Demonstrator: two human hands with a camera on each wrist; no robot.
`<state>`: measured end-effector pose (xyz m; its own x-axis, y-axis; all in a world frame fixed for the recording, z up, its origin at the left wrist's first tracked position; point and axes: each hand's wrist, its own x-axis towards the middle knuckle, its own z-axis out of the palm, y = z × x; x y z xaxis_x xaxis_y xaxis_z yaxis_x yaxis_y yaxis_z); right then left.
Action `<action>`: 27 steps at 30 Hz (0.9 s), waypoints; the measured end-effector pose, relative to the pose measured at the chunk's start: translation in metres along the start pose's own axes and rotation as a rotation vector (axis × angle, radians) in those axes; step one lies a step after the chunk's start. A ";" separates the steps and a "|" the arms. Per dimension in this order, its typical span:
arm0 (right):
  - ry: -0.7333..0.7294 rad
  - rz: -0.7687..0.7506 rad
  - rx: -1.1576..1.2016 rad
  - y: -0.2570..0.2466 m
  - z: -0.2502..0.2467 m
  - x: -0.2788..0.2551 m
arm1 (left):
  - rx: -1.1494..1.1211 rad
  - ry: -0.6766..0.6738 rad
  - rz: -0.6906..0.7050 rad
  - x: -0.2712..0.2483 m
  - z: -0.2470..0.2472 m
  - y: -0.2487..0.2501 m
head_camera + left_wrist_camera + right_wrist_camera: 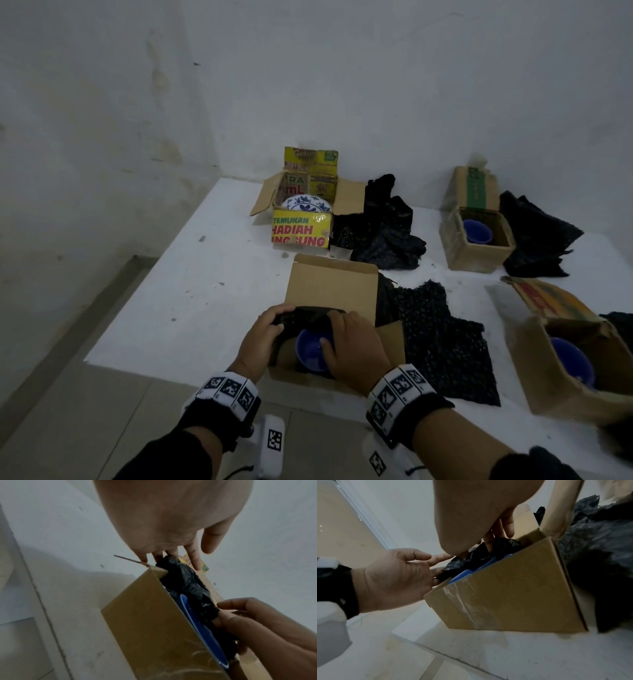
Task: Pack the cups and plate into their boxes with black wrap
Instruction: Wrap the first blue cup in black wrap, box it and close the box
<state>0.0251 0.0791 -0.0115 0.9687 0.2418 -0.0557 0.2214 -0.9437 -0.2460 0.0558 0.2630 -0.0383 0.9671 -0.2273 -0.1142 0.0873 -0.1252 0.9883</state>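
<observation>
**Bowl half padded, box close to the edge**

The blue bowl (310, 351) sits upright inside the open cardboard box (334, 284), which stands at the near edge of the worktop (205, 274). The left hand (260, 337) has its fingers curled over the black wrap (308, 317) at the box's far left corner. The right hand (356, 346) pinches the same wrap on the other side.

A hard tug on the wrap could tip the bowl or lift it out. A push towards the person could slide the box off the edge.

Only the head view shows the inside of the bowl. The left wrist view shows the bowl's rim right against the bare box wall, with no wrap between them, so a knock there could chip it. The right wrist view shows clear tape (467, 601) on the box's side and how near the worktop's edge lies
</observation>
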 end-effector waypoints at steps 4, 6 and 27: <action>0.016 0.004 -0.076 0.000 0.004 0.006 | -0.109 -0.003 -0.019 -0.001 -0.002 0.006; 0.011 0.017 -0.110 -0.003 0.006 0.009 | -0.167 -0.010 -0.051 -0.002 -0.004 0.007; -0.027 0.042 -0.269 -0.014 -0.004 0.050 | -0.452 0.002 -0.207 0.001 -0.011 -0.008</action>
<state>0.0709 0.1036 -0.0065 0.9751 0.2040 -0.0870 0.2067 -0.9781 0.0231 0.0585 0.2750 -0.0449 0.9188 -0.2401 -0.3131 0.3722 0.2638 0.8899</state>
